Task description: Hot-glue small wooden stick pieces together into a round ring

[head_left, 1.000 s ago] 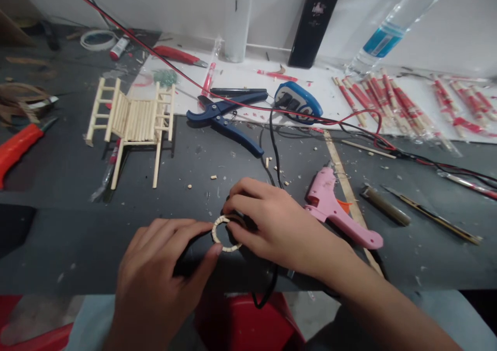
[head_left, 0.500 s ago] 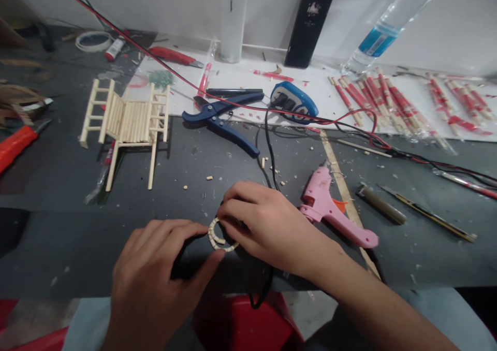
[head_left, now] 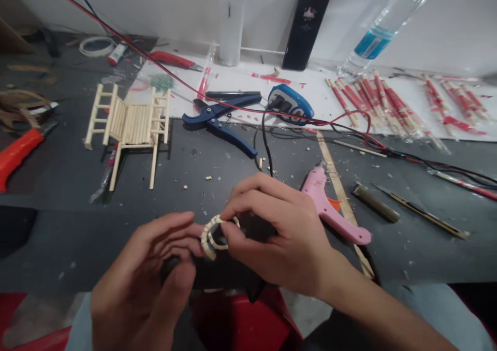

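Observation:
Between thumb and fingers, my right hand (head_left: 279,227) pinches a small curved ring (head_left: 207,235) made of short pale wooden pieces. The ring looks tilted and raised near the table's front edge; part of it is hidden by my fingers. On its left side, my left hand (head_left: 155,268) has its thumb apart from its fingers, and those fingertips are close to or touching the ring. A pink glue gun (head_left: 330,206) lies just right of my right hand. To the upper left stands a miniature chair (head_left: 134,126) built from pale sticks.
Blue cutting pliers (head_left: 221,120) lie behind my hands, near a blue-and-white device (head_left: 291,104). Cables (head_left: 267,144) cross the table (head_left: 202,159). A knife (head_left: 423,211) lies right, an orange-handled tool (head_left: 21,154) left. Bundled sticks (head_left: 392,100), a bottle (head_left: 375,40) and phone (head_left: 308,25) are at the back.
My right hand has lifted and tilted the ring off the tabletop. My left hand has turned and drawn back left, its thumb coming away from the ring. The view has shifted slightly.

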`<action>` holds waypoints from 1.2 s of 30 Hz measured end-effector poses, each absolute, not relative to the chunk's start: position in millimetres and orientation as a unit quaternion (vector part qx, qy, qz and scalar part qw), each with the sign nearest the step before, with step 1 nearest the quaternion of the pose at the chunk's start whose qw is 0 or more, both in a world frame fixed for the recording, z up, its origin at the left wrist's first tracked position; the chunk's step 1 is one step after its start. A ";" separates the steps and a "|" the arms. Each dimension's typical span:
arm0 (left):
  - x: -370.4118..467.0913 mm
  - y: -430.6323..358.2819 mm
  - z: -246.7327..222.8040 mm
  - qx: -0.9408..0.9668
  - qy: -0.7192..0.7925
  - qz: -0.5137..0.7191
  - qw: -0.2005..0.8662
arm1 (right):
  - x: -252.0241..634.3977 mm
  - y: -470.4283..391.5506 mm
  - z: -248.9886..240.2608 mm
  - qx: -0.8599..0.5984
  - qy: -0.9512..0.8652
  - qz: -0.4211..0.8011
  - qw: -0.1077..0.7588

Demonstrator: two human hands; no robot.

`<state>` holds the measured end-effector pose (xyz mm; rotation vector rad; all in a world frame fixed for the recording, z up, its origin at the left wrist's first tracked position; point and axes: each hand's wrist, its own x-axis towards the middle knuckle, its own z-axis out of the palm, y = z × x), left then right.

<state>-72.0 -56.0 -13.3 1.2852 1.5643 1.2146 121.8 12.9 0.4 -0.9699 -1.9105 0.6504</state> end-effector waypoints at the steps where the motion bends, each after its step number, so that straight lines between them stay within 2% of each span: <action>1: -69.5 -53.4 -9.8 0.474 0.593 0.482 0.437 | 122.7 9.7 3.7 -0.389 -0.758 0.262 0.453; 3: -62.7 -47.1 -3.4 0.427 0.560 0.482 0.522 | 126.4 3.4 9.9 -0.383 -0.744 0.272 0.475; 5: -54.8 -41.3 1.0 0.400 0.537 0.489 0.559 | 131.5 -1.9 14.3 -0.387 -0.726 0.305 0.480; 11: -33.8 -31.8 4.2 0.379 0.529 0.509 0.564 | 141.4 -8.1 18.3 -0.367 -0.556 0.541 0.514; 17: -19.0 -25.0 13.1 0.398 0.517 0.528 0.543 | 149.7 -5.9 16.0 -0.347 -0.483 0.614 0.519; 22: -10.5 -21.9 20.6 0.434 0.571 0.489 0.497 | 162.5 -7.2 12.8 -0.352 -0.497 0.586 0.534; 28: -6.3 -16.8 23.0 0.521 0.566 0.465 0.438 | 172.4 -6.7 12.8 -0.376 -0.563 0.527 0.514; 36: 9.4 -11.1 45.7 0.518 0.561 0.481 0.431 | 177.2 -7.5 30.1 -0.391 -0.623 0.411 0.538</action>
